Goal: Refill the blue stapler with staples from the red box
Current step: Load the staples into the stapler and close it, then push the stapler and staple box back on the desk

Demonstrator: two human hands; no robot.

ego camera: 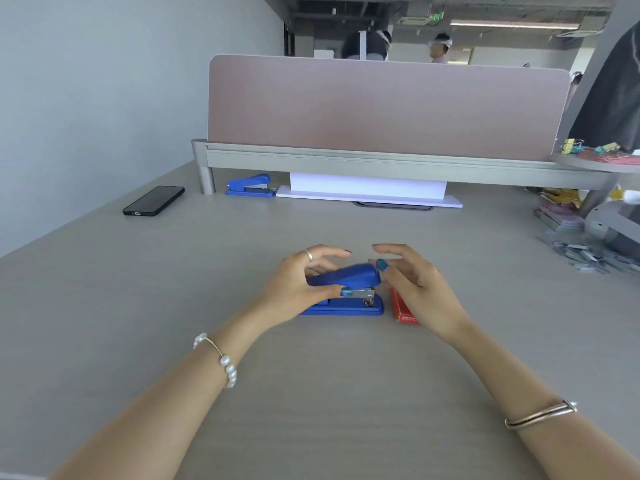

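The blue stapler [349, 289] stands on the grey desk in the middle of the head view, nose pointing right, its metal magazine showing under the blue top. My left hand [298, 282] grips its rear half, thumb against the magazine side and fingers curled over the top. My right hand [415, 285] hovers just right of the nose with fingers spread, its thumb tip touching the stapler's front. The red box [401, 308] lies on the desk right of the stapler, mostly hidden under my right hand.
A second blue stapler [250, 186] sits at the back beside a stack of white paper [367, 188]. A black phone [154, 200] lies back left. A heap of loose staples [581, 256] and coloured clips [588, 150] crowd the right edge. A partition [381, 105] closes the far side.
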